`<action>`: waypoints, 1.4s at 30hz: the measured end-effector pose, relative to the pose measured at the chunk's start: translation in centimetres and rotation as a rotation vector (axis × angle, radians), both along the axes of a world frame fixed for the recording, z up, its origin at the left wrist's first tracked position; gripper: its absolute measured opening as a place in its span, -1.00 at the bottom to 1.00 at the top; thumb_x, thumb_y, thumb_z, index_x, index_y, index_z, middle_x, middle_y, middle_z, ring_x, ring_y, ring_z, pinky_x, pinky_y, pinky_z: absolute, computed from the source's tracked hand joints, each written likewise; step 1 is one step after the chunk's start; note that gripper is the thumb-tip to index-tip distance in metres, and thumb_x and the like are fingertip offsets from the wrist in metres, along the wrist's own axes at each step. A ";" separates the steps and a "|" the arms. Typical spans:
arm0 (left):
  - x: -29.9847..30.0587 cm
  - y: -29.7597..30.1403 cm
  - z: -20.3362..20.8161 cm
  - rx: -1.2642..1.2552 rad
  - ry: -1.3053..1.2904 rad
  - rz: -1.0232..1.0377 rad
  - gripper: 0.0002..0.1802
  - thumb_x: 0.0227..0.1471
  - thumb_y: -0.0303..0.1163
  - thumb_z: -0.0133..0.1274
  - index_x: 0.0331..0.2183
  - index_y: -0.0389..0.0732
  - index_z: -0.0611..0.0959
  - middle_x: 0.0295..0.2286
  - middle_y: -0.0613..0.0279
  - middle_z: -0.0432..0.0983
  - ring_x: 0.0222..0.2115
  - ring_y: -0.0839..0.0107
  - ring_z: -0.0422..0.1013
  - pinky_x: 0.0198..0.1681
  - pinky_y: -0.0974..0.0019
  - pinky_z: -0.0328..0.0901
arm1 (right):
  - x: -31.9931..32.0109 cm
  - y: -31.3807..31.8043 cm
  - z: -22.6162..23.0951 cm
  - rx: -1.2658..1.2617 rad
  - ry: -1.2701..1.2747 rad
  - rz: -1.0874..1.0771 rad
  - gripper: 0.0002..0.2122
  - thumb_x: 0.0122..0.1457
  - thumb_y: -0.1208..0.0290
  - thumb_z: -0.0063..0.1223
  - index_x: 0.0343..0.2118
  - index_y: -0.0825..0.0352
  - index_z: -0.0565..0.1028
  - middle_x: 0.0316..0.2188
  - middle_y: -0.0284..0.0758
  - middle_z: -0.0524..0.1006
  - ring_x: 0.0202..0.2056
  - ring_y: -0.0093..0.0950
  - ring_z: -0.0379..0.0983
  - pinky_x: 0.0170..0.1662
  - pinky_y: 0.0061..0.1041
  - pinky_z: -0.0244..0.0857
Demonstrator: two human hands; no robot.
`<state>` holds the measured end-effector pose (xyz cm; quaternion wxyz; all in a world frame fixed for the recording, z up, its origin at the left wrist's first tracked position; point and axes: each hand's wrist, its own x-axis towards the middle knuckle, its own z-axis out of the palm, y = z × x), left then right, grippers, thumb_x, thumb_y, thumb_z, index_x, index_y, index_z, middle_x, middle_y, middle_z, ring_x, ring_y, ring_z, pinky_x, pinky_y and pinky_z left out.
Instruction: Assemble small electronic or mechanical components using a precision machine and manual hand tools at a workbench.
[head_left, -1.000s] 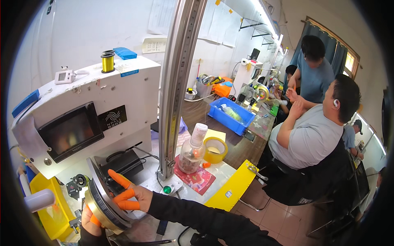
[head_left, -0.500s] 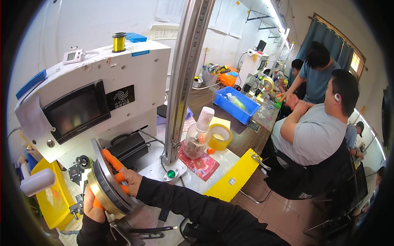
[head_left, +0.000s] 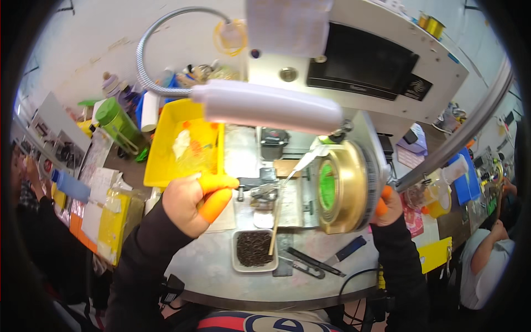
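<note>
The left hand (head_left: 192,203) is loosely curled, two orange-covered fingers close together by the clamp (head_left: 264,192); from where I stand, I can't tell whether they grip it. The right hand (head_left: 389,209) is half curled at the right side of the gold wheel (head_left: 347,191), its hold hidden. That wheel stands on edge over the table (head_left: 213,271), right of the clamp.

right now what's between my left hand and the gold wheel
In the head view, mainly a small metal fixture and a thin slanting stick lie between your left hand and the gold wheel.
</note>
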<state>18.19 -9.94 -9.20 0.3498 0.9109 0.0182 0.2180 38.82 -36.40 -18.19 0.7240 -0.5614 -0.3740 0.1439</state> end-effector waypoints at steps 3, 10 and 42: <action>-0.5 1.4 -0.9 0.148 0.058 0.099 -0.88 -0.19 -0.49 -0.02 -0.46 -0.24 0.54 -0.62 0.14 0.41 -0.61 0.24 0.35 -0.52 0.37 0.26 | -0.2 0.4 -0.8 0.089 0.204 0.045 -0.82 -0.02 0.56 -0.07 -0.31 0.40 0.41 -0.21 -0.27 0.36 -0.19 -0.48 0.29 -0.14 -0.52 0.17; -0.3 1.7 -2.9 0.249 -0.171 0.220 -0.90 -0.23 -0.48 0.01 -0.49 -0.17 0.52 -0.62 0.17 0.37 -0.64 0.24 0.33 -0.59 0.35 0.23 | -1.1 0.6 0.8 0.078 0.327 0.055 -0.82 -0.04 0.59 -0.04 -0.30 0.39 0.42 -0.23 -0.32 0.38 -0.20 -0.53 0.31 -0.13 -0.56 0.17; 1.0 1.9 -6.5 0.339 -0.282 0.178 -0.91 -0.30 -0.57 -0.07 -0.56 -0.24 0.45 -0.63 0.06 0.34 -0.63 0.10 0.30 -0.56 0.23 0.22 | -2.2 1.6 2.1 -0.233 0.272 -0.205 -0.84 -0.03 0.52 -0.04 -0.34 0.36 0.42 -0.09 -0.27 0.27 -0.22 -0.60 0.27 -0.18 -0.62 0.16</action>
